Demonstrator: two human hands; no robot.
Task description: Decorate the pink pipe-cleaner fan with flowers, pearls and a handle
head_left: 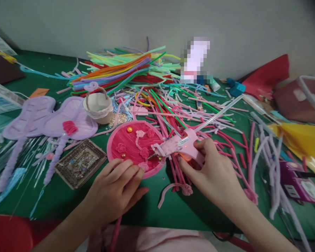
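My right hand [212,168] grips a pink hot glue gun [191,141], with a clear glue stick [220,113] jutting from its back. The glue gun's nozzle points left, low over a round pink-red fan [128,140] made of pipe cleaners. Small pink pipe-cleaner flowers [144,152] and a few beads [129,129] sit on the fan's face. My left hand [118,185] has its bent fingers over the fan's lower rim, holding it, with the fingertips at a pink flower [144,166]. A pink rod [116,232] shows below this hand; its upper part is hidden.
A heap of coloured pipe cleaners [115,75] lies at the back. Left are two lilac fans [28,117], a small white basket [98,106] and a cardboard tray of beads [81,162]. Pink cut pieces [233,150] and a purple box [301,183] lie to the right.
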